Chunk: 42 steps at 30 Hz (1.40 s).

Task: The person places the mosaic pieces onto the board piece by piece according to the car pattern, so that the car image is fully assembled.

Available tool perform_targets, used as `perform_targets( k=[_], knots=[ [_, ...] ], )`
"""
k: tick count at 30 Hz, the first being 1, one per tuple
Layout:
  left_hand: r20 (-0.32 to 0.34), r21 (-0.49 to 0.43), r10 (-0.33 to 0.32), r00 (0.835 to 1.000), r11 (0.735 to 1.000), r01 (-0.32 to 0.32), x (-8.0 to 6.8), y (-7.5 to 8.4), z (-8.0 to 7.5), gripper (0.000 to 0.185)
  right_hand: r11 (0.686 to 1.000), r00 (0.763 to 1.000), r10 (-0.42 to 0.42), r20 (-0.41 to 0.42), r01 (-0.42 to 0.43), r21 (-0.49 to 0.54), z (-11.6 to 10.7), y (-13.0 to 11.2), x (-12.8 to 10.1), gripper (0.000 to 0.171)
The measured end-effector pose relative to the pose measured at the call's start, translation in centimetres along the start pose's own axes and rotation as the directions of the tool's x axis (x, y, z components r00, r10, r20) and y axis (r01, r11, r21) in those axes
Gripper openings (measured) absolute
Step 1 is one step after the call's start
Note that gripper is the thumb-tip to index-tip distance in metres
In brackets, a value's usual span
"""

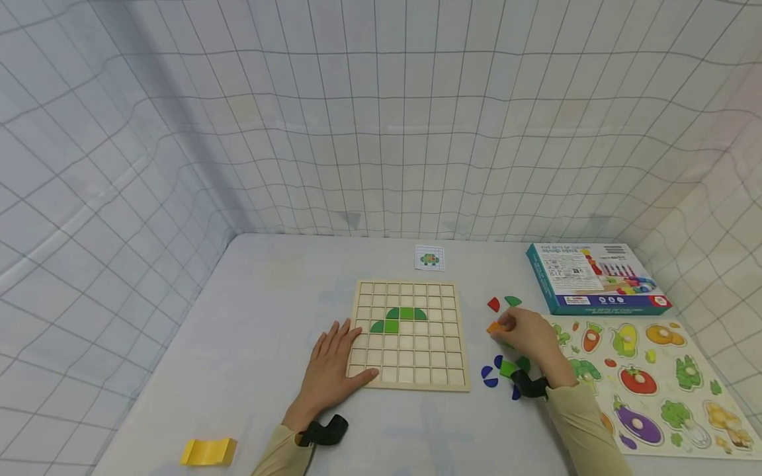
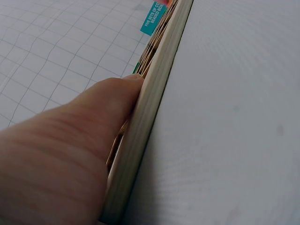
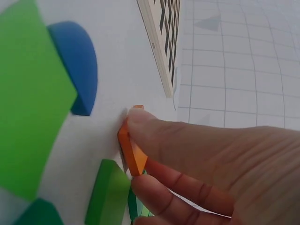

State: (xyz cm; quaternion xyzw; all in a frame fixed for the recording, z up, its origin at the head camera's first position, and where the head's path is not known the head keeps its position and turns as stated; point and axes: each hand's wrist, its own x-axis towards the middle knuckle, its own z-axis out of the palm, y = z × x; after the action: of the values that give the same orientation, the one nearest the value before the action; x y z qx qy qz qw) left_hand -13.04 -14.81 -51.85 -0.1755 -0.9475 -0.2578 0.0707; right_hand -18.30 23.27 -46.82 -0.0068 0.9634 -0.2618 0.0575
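- A yellow block (image 1: 208,451), glossy with a dip in its top, lies alone near the table's front left corner, its long side running left to right.
- The left hand (image 1: 335,367) lies flat and relaxed on the table (image 1: 262,311), fingers straight and slightly spread, gripping nothing; its fingertips rest on the lower left corner of the grid board (image 1: 409,332). In the left wrist view the thumb (image 2: 101,110) presses against the board's pale wooden edge (image 2: 154,98).
- The grid board is a square of light, unpainted wood cut into small square cells, lying flat and square to the table edge. Green pieces (image 1: 400,318) sit in its upper middle cells, forming a low dome with flat and rounded edges.
- A small pattern card (image 1: 429,257) lies beyond the board.
- A red and a green quarter-round piece (image 1: 503,303) lie right of the board.
- The right hand (image 1: 530,340) pinches an orange piece (image 1: 495,327) between thumb and fingertips, the other fingers curled. The piece is just right of the board, low over the table; the right wrist view shows it (image 3: 132,150) as a thin, smooth wedge held on edge, its long axis running toward the board.
- Blue and green pieces (image 1: 503,371) lie under the right wrist, smooth painted wood.
- A vegetable puzzle board (image 1: 655,377) and a teal box (image 1: 595,277) lie at the far right.
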Motion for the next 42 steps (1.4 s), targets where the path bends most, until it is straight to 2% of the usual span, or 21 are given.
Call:
perform_targets(
  k=[5,13,20,23,28,30,33,36,42],
  knots=[
    [-0.001,0.004,0.0,1.0,1.0,0.0,0.0,-0.1,0.1,0.083,1.0,1.0,-0.028,-0.007,0.027,-0.007,0.1,-0.2,0.1,0.024],
    [-0.01,0.0,0.007,1.0,1.0,-0.007,-0.1,0.0,0.2,0.083,0.993,0.99,-0.119,-0.075,0.118,-0.017,0.4,-0.5,-0.2,0.019],
    [-0.013,0.003,0.005,1.0,1.0,-0.005,-0.1,-0.1,0.1,0.084,0.976,0.976,-0.183,-0.115,0.195,0.097,1.3,-1.3,-0.2,0.011],
    [-0.012,0.003,0.006,1.0,1.0,-0.006,-0.1,-0.1,0.2,0.084,0.962,0.963,-0.219,-0.159,0.24,0.133,1.8,-2.1,-0.2,0.01],
    [-0.01,0.005,0.003,1.0,1.0,-0.003,-0.1,-0.2,0.2,0.084,0.916,0.924,-0.312,-0.22,0.354,0.189,2.6,-3.9,0.0,0.011],
    [-0.011,0.006,0.004,1.0,1.0,-0.004,-0.1,-0.2,0.2,0.084,0.898,0.915,-0.338,-0.221,0.384,0.216,2.9,-4.7,0.2,0.011],
    [-0.009,0.006,0.005,1.0,1.0,-0.005,-0.1,-0.1,0.2,0.083,0.883,0.914,-0.357,-0.192,0.397,0.25,3.6,-5.9,0.4,0.011],
    [-0.001,0.0,0.003,1.0,1.0,-0.003,-0.1,-0.1,0.1,0.084,0.882,0.921,-0.361,-0.146,0.388,0.267,4.4,-7.1,0.6,0.011],
    [0.004,0.003,-0.002,1.0,1.0,0.002,-0.1,-0.1,0.2,0.085,0.866,0.907,-0.408,-0.102,0.42,0.272,5.7,-9.0,1.2,0.013]
  ],
)
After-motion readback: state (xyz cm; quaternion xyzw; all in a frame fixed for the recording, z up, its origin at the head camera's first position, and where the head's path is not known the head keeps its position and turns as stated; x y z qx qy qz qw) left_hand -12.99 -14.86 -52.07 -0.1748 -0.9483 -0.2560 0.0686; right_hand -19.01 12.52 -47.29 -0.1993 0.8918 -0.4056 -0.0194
